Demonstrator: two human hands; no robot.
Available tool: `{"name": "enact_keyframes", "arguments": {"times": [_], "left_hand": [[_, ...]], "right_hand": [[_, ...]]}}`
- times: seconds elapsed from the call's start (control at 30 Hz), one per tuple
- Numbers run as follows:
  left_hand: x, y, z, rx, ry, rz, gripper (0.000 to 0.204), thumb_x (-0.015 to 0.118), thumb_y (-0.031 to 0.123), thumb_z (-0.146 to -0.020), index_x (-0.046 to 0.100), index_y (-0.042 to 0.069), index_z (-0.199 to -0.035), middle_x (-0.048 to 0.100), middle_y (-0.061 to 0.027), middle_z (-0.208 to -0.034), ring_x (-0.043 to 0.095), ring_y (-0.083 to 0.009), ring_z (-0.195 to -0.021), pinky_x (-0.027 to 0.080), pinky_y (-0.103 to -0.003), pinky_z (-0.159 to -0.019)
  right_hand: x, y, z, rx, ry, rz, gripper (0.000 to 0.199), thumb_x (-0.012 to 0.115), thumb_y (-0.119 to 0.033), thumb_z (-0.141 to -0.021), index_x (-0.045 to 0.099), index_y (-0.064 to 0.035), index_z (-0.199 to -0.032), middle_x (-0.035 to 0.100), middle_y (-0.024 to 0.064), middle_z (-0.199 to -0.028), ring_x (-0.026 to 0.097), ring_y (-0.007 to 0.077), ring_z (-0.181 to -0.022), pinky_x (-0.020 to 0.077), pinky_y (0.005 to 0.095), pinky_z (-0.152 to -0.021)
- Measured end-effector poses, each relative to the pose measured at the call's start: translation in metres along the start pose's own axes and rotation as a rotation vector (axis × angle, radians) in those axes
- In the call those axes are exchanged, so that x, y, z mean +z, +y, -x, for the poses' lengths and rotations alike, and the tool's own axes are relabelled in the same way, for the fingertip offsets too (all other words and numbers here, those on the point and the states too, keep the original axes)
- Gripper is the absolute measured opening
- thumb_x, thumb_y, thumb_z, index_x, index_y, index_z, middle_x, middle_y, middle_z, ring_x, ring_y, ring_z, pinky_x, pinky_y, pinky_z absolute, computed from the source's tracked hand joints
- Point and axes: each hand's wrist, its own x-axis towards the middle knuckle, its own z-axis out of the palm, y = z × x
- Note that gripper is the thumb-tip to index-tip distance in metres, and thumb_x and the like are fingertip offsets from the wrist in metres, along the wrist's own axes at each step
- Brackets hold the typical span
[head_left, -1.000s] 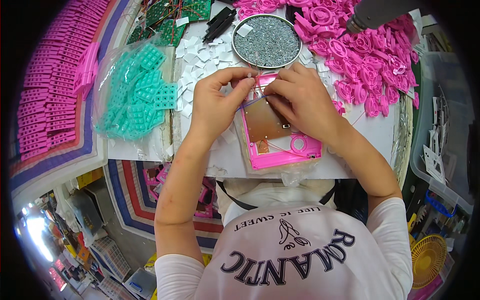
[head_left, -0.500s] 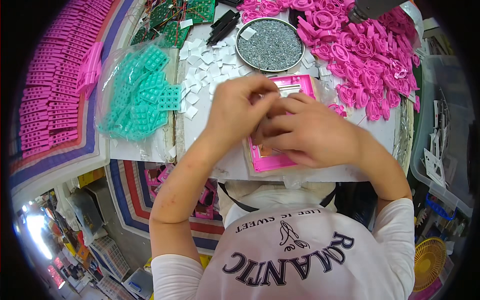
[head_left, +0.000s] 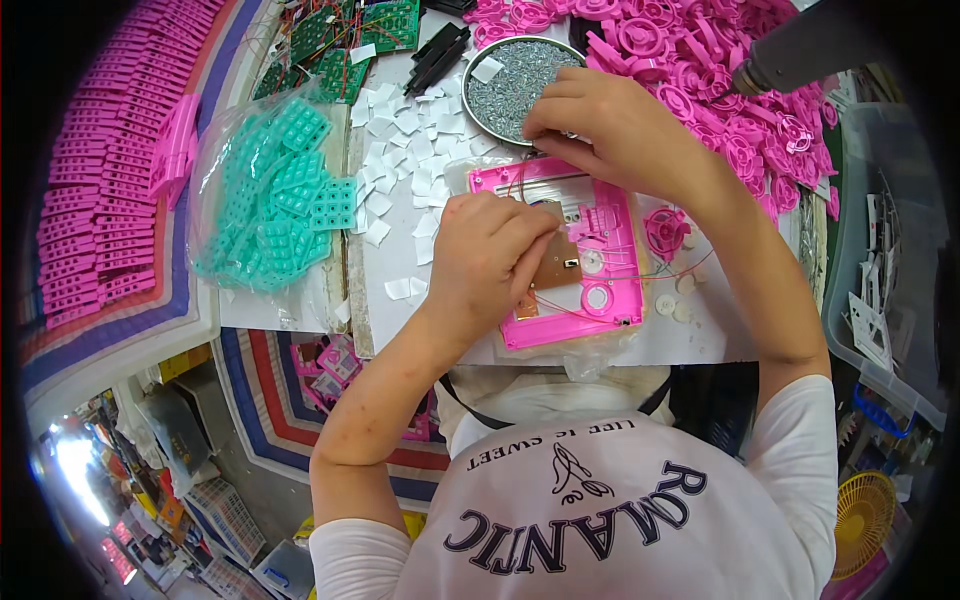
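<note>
A pink plastic casing (head_left: 622, 222) lies in front of me on a wrapped pad, with a brown circuit board (head_left: 552, 268), thin wires and white round parts in it. My left hand (head_left: 485, 255) is closed over the casing's left side, fingertips pressed together at the board. Whatever they pinch is hidden. Beyond the casing, my right hand (head_left: 625, 130) reaches over the near right rim of a round dish of small screws (head_left: 515, 85). Its fingers are drawn together, and anything between them is too small to make out.
A dark screwdriver-like tool (head_left: 790, 55) hangs over a heap of pink parts (head_left: 720, 110). White paper squares (head_left: 405, 140) lie scattered left of the dish. Teal keypads (head_left: 285, 210) fill a clear bag. Green circuit boards (head_left: 390, 22) and black pieces (head_left: 438, 58) are at the back.
My right hand has left the casing and moved up to the screw dish. The left hand has shifted down over the board, uncovering more of the casing. The hanging tool reaches lower.
</note>
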Motion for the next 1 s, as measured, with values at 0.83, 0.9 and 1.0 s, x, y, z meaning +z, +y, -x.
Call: {"name": "enact_keyframes", "arguments": {"times": [0.83,0.9,1.0], "left_hand": [[0.001,-0.002,-0.002,0.031,0.007,-0.005,0.018,0.077,0.003,-0.082,0.07,0.009,-0.097,0.073,-0.0046,-0.105,0.065,-0.0257,-0.091,0.046,-0.036,-0.082],[0.003,-0.003,0.0,0.032,0.014,-0.043,0.018,0.077,0.003,-0.082,0.07,0.009,-0.097,0.073,-0.0047,-0.11,0.064,-0.0259,-0.093,0.045,-0.036,-0.083],[0.001,0.001,-0.002,0.031,0.033,-0.128,0.018,0.077,0.005,-0.082,0.071,0.009,-0.098,0.073,-0.0042,-0.116,0.064,-0.0255,-0.094,0.044,-0.038,-0.087]], "right_hand": [[-0.019,0.012,-0.02,0.254,-0.621,-0.514,0.018,0.064,-0.015,-0.095,0.068,0.0024,-0.093,0.065,0.004,-0.073,0.056,0.0113,-0.067,0.0471,0.0311,-0.063],[-0.016,0.009,-0.018,0.288,-0.647,-0.516,0.018,0.063,-0.015,-0.096,0.068,0.0024,-0.093,0.063,0.0023,-0.073,0.055,0.0094,-0.067,0.046,0.0297,-0.062],[-0.011,0.012,-0.018,0.352,-0.677,-0.597,0.02,0.063,-0.017,-0.098,0.068,0.002,-0.093,0.062,0.0003,-0.072,0.053,0.0072,-0.067,0.0442,0.0276,-0.061]]}}
